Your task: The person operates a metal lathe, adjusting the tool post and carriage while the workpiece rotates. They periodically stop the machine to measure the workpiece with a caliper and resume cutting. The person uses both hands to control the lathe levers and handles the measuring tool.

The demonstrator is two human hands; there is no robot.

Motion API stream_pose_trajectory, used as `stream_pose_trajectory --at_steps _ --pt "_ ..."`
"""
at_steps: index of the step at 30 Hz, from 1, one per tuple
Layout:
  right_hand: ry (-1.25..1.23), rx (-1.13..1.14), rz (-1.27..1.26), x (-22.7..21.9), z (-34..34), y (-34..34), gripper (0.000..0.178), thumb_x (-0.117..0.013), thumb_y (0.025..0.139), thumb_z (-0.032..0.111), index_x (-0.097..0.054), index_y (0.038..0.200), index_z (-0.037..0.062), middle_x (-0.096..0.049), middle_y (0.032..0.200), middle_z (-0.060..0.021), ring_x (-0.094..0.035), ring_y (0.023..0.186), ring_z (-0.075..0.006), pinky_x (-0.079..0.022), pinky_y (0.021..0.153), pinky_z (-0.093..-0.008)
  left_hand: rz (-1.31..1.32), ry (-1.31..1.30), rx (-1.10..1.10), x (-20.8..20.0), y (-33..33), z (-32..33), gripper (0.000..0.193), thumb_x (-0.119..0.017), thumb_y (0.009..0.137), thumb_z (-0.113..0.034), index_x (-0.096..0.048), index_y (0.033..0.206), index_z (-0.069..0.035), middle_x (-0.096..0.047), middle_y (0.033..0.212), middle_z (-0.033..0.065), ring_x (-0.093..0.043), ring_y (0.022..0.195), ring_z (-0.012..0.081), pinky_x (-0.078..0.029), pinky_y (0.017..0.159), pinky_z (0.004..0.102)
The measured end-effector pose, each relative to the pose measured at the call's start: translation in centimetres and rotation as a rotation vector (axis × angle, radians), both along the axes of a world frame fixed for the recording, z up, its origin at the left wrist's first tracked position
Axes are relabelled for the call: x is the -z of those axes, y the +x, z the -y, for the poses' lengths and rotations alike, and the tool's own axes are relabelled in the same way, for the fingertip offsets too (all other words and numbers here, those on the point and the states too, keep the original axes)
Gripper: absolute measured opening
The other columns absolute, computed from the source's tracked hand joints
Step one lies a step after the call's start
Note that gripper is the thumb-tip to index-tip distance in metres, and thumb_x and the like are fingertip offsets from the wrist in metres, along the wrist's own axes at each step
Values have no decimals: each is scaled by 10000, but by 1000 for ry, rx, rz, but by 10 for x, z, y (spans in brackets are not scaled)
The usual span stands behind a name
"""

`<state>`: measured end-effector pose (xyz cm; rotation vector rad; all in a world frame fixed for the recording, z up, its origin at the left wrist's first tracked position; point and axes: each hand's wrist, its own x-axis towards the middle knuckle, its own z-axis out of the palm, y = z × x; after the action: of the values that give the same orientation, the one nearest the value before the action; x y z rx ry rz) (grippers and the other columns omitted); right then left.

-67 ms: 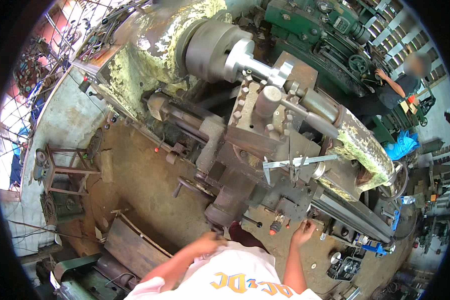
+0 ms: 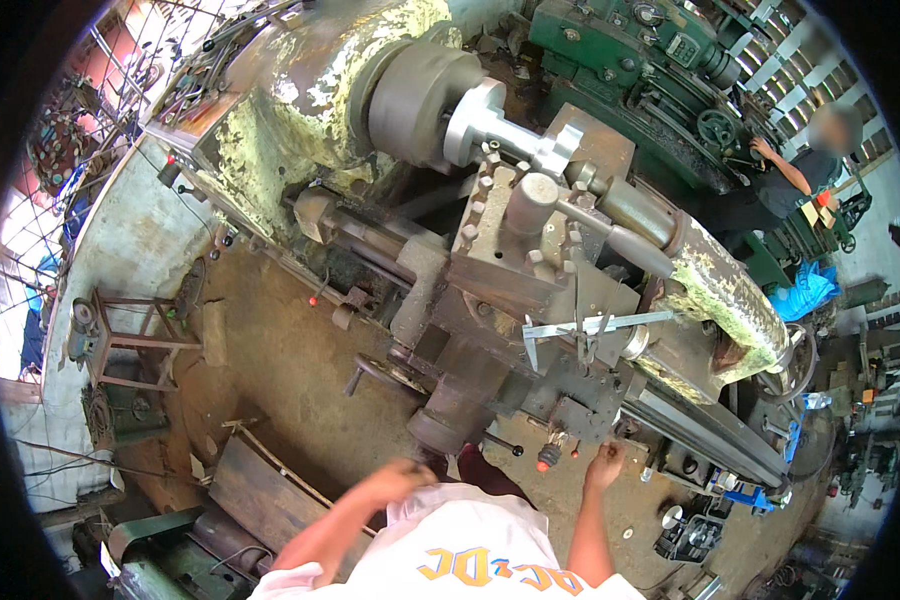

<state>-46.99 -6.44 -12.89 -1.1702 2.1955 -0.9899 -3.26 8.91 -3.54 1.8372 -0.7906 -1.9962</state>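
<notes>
My left hand (image 2: 402, 482), partly smeared by motion, is just in front of my shirt, beside the round end of the cross-slide (image 2: 438, 430). Its fingers are too blurred to read. At the carriage's front right edge is my right hand (image 2: 606, 462), its fingers curled closed; whatever they may hold is hidden. Ahead stands a large lathe with a blurred chuck (image 2: 420, 100). A shiny flanged metal workpiece (image 2: 515, 135) spans from the chuck to the tailstock (image 2: 710, 285). The tool post (image 2: 495, 215) carries a long clamping handle (image 2: 625, 240). A caliper (image 2: 625, 321) lies on the carriage.
Levers with red knobs (image 2: 548, 460) and a handwheel (image 2: 390, 372) stick out from the lathe. Another person (image 2: 785, 180) stands by a green machine (image 2: 660, 100) at the far right. A metal stand (image 2: 140, 340) is at the left, with a curved metal sheet (image 2: 270, 485) nearer.
My left hand has shifted a little to the left, away from the end of the cross-slide. My right hand has barely moved.
</notes>
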Motion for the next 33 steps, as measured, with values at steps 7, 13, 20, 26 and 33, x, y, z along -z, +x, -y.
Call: stream_pose_trajectory --at_steps 7,13,20,26,33 --pt "916 86 379 157 -12 -84 513 -713 898 456 -633 1175 32 -654 1014 -164 -633 959 -341 -547 762 -446 155 -255 199 -16 -31 18 348 -693 863 -306 -744 1047 -14 -743 941 147 -667 798 299 -537 743 402" --pt "772 160 633 199 -16 -76 502 -767 836 492 -635 1088 78 -614 1105 -107 -588 1030 -302 -515 755 -478 174 59 -297 11 16 -12 232 -688 874 -238 -740 950 -25 -671 784 50 -582 629 162 -456 532 317" --pt "823 235 722 195 0 -59 628 -772 829 484 -519 1222 64 -581 1037 -111 -629 967 -308 -524 745 -487 310 -87 125 20 -45 -16 198 -693 923 -224 -741 997 -47 -700 783 51 -616 627 135 -526 613 325" --pt "742 118 629 169 4 -79 350 -753 871 336 -573 939 44 -561 735 -84 -628 614 -284 -490 482 -413 787 -148 314 -150 22 53 385 -743 849 -343 -747 992 15 -717 905 255 -711 847 389 -561 792 442" --pt "442 -140 -414 62 19 -62 191 -674 914 164 -645 907 -25 -619 678 -84 -596 553 -251 -520 538 -398 463 -603 -208 -178 -47 127 236 -736 895 -129 -698 1062 33 -714 828 94 -658 759 121 -522 702 276"
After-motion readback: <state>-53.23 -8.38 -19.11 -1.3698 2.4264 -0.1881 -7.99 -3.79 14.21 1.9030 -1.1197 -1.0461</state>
